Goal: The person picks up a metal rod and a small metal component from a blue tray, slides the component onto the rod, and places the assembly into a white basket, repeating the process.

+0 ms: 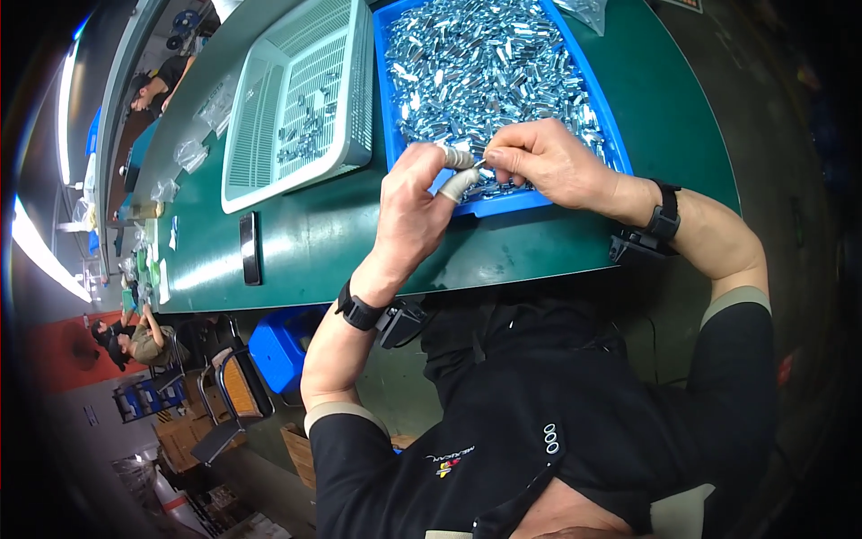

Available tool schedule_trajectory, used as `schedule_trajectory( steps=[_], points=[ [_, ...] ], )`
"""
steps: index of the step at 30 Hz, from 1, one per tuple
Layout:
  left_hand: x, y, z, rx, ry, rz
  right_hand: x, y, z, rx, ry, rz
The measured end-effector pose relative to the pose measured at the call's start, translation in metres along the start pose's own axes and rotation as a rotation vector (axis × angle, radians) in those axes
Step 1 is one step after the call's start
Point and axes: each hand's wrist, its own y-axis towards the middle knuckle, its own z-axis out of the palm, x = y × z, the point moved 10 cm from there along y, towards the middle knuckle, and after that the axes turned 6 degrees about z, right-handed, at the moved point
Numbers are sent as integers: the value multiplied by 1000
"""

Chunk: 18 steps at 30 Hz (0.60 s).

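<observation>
My left hand [415, 202] and my right hand [549, 162] meet over the near edge of a blue tray [503, 205] heaped with several small shiny metal parts [485, 63]. Both hands pinch one small metal part [478, 163] between their fingertips. The left thumb and forefinger wear grey finger cots. Each wrist carries a black band with a small black device.
A white slotted basket [269, 117] with a few metal parts stands left of the tray on the green table [323, 242]. A black phone [249, 248] lies near the table's front edge. Clear plastic bags [190, 154] lie farther left. Other people sit beyond; a blue bin [278, 346] stands below.
</observation>
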Motion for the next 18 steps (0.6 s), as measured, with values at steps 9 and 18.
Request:
schedule_trajectory(
  steps=[9, 18],
  points=[
    [-5, 1, -39, -12, 198, 102, 8, -4, -14, -147, 36, -30],
    [1, 30, -88, 113, 584, 120, 6, -5, -24, -190, 92, -26]
  ],
)
